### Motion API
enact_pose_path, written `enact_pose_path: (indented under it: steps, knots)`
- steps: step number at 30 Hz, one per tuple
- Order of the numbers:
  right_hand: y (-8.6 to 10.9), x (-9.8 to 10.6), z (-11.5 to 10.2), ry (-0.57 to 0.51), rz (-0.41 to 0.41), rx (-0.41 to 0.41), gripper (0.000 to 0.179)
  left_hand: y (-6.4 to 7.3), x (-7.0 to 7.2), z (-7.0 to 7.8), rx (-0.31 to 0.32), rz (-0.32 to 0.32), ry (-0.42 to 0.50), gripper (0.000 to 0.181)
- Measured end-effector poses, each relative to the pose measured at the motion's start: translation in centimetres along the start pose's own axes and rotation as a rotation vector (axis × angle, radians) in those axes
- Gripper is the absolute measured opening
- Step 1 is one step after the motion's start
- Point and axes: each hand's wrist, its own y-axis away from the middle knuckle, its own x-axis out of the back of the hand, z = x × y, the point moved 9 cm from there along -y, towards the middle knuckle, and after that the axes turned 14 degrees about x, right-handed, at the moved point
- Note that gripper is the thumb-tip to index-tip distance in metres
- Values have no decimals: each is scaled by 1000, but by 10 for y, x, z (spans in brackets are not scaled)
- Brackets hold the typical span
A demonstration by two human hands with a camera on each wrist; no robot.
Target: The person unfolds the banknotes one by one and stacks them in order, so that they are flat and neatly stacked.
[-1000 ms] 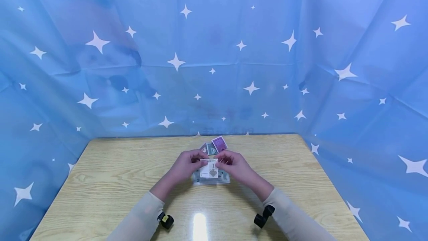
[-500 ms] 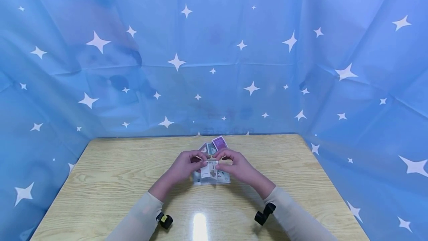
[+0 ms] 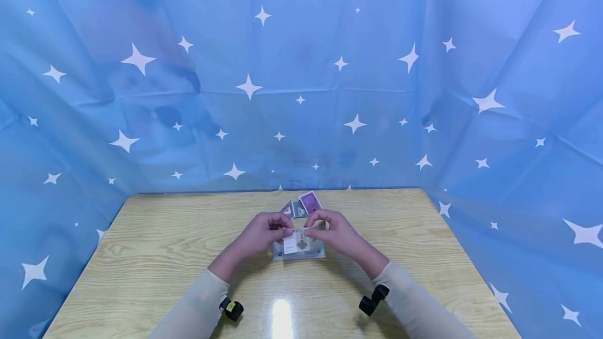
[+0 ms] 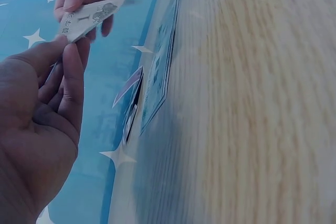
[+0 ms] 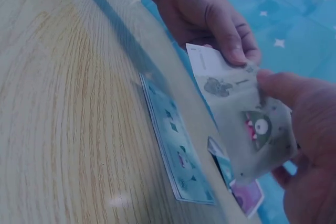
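Between both hands is a folded paper play banknote (image 3: pixel 290 244), partly spread, with a grey "1" and, in the right wrist view, a one-eyed monster on its wider panel (image 5: pixel 257 135). My left hand (image 3: pixel 261 231) pinches its upper left part between thumb and fingers. At its upper right, the thumb and fingers of my right hand (image 3: pixel 335 228) grip it. Below and behind the note, a flat stack of pale teal banknotes (image 3: pixel 301 256) marked "2" lies on the table; in the right wrist view the stack (image 5: pixel 176 145) shows its layered edge.
Just beyond the hands lie folded notes: a purple one (image 3: pixel 310 201), a teal one (image 3: pixel 299 209) and a pinkish one (image 3: pixel 287 210). The wooden table (image 3: pixel 165 255) ends at a blue star-patterned curtain (image 3: pixel 301 119). A bright light reflection shows near the front.
The note has gone from a narrow folded shape to a wider one, its right part opening toward the right hand. Both hands stay in nearly the same place.
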Motion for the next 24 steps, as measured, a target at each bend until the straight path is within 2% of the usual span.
enact_pose_path:
  steps: [6, 12, 17, 24]
  knots:
    - [2, 2, 5, -24, 31, -27, 8, -1, 4, -4, 4, 24, -10, 7]
    - [4, 4, 8, 8, 34, -34, 7, 1, 7, -6, 15, 28, -7, 6]
    - [5, 7, 9, 32, 35, -43, 11, 2, 12, -7, 34, 46, 1, 8]
    - [10, 13, 15, 12, 55, -69, 19, 4, 18, -11, 54, 71, 2, 8]
